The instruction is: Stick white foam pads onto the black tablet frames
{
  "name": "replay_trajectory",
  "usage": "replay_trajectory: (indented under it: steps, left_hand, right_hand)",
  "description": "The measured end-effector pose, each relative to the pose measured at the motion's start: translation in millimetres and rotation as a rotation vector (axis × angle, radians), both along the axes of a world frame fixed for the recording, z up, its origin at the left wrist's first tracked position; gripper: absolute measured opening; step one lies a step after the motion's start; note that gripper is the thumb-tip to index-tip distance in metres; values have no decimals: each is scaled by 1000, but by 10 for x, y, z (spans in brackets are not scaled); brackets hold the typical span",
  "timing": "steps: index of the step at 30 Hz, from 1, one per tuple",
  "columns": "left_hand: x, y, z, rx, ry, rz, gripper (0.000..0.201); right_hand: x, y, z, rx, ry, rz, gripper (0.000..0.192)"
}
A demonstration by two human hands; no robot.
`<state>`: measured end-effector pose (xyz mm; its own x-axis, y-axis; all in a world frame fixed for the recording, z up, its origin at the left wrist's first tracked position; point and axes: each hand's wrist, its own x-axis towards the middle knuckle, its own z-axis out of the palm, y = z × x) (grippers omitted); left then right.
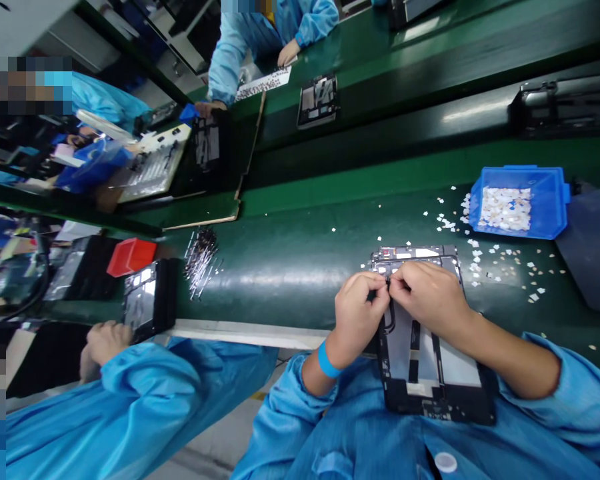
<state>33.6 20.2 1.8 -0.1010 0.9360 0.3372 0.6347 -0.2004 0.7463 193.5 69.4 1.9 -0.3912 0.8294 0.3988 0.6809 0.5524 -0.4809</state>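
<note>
fingers [373,283] of our left hand [354,310] and right hand [433,297], pressed together, nearly meet above the tablet's [427,363] far end at the worktop [290,280]; forearms [513,357] slant inward; what's pinched we can't tell.

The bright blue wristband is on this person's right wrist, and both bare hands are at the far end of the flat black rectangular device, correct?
Not quite: the head view shows the bright blue wristband on the left wrist. The bare left hand and right hand are indeed at the far end of the flat black rectangular device.
</note>
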Motion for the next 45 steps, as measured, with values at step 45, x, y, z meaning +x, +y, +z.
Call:
replay_trajectory:
  steps: [45]
  left_hand:
    - [-376, 29, 104, -146, 7, -26, 14]
  right_hand:
    - [464, 395, 417, -637, -109, -45, 20]
